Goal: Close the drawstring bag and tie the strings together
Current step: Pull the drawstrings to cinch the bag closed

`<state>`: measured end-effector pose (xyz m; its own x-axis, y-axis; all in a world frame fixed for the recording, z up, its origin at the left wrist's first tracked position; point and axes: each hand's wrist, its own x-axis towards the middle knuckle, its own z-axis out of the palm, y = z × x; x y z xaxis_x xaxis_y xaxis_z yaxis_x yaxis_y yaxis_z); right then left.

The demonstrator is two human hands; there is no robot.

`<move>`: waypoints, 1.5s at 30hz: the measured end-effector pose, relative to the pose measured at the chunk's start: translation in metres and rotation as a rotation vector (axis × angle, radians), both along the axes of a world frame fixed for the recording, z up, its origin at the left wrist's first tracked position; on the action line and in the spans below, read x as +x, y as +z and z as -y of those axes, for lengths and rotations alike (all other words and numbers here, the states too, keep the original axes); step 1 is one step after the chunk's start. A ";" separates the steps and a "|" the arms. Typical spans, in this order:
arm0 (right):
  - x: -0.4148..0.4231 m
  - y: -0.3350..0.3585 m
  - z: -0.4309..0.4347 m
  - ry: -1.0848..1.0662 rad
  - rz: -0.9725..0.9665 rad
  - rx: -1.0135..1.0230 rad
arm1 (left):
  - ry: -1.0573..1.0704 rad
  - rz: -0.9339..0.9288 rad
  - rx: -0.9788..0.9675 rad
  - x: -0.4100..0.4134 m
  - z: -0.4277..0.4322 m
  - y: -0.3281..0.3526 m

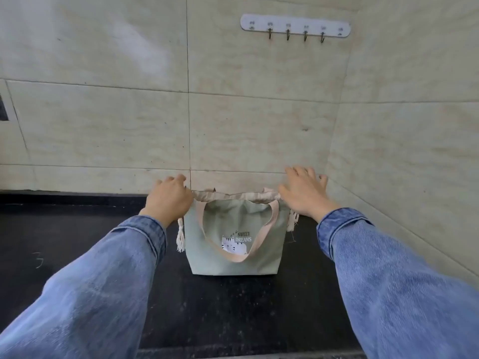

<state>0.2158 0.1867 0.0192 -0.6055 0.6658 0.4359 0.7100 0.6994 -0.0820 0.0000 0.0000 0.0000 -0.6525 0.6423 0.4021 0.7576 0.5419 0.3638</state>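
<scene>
A pale green drawstring bag (259, 226) with a cat print and the words "SWEET DREAMS" stands upright on the black counter (77, 229). Its beige top band (236, 196) is gathered, and a beige handle (215, 244) hangs down the front. A tasselled string end (180, 238) dangles at the bag's left side; another (292, 222) shows at the right. My left hand (168, 199) is curled at the bag's top left corner, its fingertips hidden. My right hand (303, 193) rests with fingers spread at the top right corner. Whether either holds a string is hidden.
Beige tiled walls (259, 130) meet in a corner just behind and to the right of the bag. A white hook rail (295, 25) with several hooks hangs high on the back wall. Both forearms wear blue denim sleeves.
</scene>
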 end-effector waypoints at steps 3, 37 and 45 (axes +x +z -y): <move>0.005 -0.018 -0.007 -0.065 0.084 -0.066 | 0.055 0.122 -0.037 -0.008 0.002 -0.020; 0.027 -0.047 -0.052 -0.113 -1.632 -1.277 | 0.344 1.281 1.344 -0.039 -0.005 -0.039; 0.024 -0.059 -0.042 -0.234 -0.635 -0.578 | 0.317 0.549 0.494 -0.047 0.006 -0.053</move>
